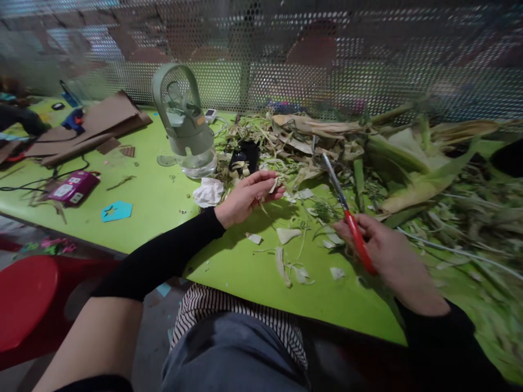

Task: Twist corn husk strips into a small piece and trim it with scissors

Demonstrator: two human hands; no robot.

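My right hand (388, 256) grips red-handled scissors (347, 215), their metal blades pointing up and away over the green table (163, 196). My left hand (251, 193) hovers above the table to the left of the scissors. Its fingers pinch a small pale piece of corn husk (273, 186). Cut husk scraps (288, 234) lie on the table between and below both hands. A big heap of corn husks and stalks (392, 158) fills the table's right side behind the scissors.
A small green desk fan (183, 117) stands at the back, with a crumpled tissue (208, 191) in front of it. Cardboard pieces (102, 122), a purple box (73, 188) and a blue paper shape (117, 210) lie left. A red stool (24, 296) stands lower left. Perforated mesh (286, 60) backs the table.
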